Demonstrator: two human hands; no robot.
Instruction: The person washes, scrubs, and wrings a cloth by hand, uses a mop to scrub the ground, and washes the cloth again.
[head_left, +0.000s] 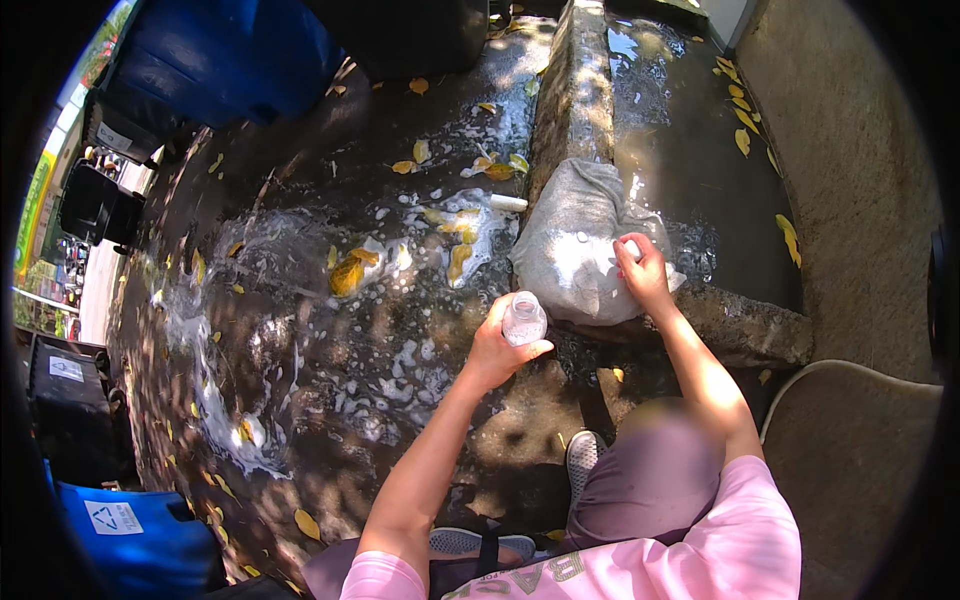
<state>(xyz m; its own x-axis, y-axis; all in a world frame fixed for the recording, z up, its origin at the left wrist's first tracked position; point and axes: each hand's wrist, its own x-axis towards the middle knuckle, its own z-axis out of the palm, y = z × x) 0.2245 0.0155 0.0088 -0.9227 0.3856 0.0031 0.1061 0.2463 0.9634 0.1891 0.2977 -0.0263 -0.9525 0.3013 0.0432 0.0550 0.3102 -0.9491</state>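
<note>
My left hand (501, 346) holds a small clear plastic bottle (524, 324). The bottle's mouth is uncapped, and some whitish material shows inside. My right hand (646, 276) grips a small white object (632, 249), possibly a cap, just above or against a wet grey cloth (574, 247). The cloth is draped in a heap over the corner of a low concrete curb (589, 112). A small white disc (582, 237) lies on the cloth. Just left of the cloth, a short white cylinder (508, 202) rests on the foamy ground.
Standing water (675, 165) fills the curbed basin beside a concrete wall (847, 187). Suds and yellow leaves (347, 276) cover the wet ground. A pale hose (825, 365) curves at the right. Blue bins (139, 540) and black bins (64, 405) stand at the left.
</note>
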